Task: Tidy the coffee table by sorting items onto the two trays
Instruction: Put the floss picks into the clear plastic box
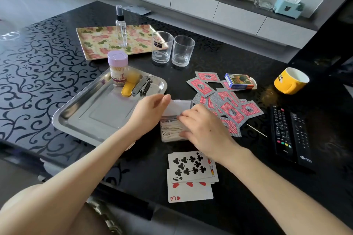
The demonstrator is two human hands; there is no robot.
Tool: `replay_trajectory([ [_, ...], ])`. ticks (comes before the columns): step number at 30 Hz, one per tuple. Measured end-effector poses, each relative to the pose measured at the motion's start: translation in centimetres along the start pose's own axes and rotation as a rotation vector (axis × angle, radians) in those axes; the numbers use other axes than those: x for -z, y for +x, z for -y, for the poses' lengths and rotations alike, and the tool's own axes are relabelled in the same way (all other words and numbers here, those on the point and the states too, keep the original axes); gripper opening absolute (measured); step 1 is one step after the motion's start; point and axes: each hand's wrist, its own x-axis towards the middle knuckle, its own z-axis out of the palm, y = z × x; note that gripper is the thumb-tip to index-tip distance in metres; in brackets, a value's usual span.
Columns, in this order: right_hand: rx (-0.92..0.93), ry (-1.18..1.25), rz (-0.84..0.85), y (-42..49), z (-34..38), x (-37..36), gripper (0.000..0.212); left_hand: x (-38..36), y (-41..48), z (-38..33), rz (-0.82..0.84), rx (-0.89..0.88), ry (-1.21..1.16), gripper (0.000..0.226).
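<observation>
**Head view: both hands on a small clear box beside the steel tray**

Head camera. A black coffee table [47,66] with a scroll pattern carries two trays. The steel tray [80,118] lies at the near left; at its far end stand a toothpick jar [117,68] with a lilac lid, a yellow oblong item [127,87] and a folded metal tool [142,87]. The floral tray [101,41] lies farther back and bears an upright clear spray bottle [121,26]. Two empty glasses [172,49] stand side by side on the table just right of the floral tray.

The clear plastic box [172,129], filled with white floss picks, sits on the table, touching or just beside the steel tray's right rim; its white lid [178,108] stands raised. The left hand [150,114] pinches the lid's left edge between thumb and fingers. The right hand [204,129] rests over the box's right side with fingers curled onto it; how firmly it grips cannot be told.

Red-backed playing cards [227,101] lie scattered to the right, near a blue card box [238,81]. Face-up cards [189,171] lie nearer the viewer. A yellow mug [290,80] and two remote controls [290,133] lie far right.
</observation>
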Motion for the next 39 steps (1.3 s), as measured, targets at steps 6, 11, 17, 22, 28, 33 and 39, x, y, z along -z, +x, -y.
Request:
replay_trajectory([
  [6,0.081,-0.116,0.381,2.8,-0.1,1.4,0.042,0.1,0.9,-0.5,0.000,0.028,-0.016,0.030],
  [11,0.083,-0.115,0.603,5.1,-0.1,1.6,0.040,0.3,1.2,-0.5,0.012,0.042,-0.059,0.031],
  [17,0.068,-0.114,0.646,6.2,-0.1,1.5,0.031,0.2,1.4,-0.2,0.033,0.056,-0.101,0.032],
  [22,0.059,-0.141,0.613,6.0,0.3,0.8,0.016,0.7,1.3,0.0,0.046,0.059,-0.103,0.032],
  [28,0.080,-0.168,0.496,5.7,-0.1,0.8,0.020,1.0,1.3,0.1,0.046,0.056,-0.080,0.033],
  [33,0.114,-0.263,0.487,5.9,0.6,0.8,0.019,1.2,1.0,0.6,0.041,0.053,-0.114,0.031],
  [39,0.051,-0.207,0.496,6.5,1.1,0.1,0.019,1.5,0.8,0.5,0.048,0.008,-0.101,0.032],
])
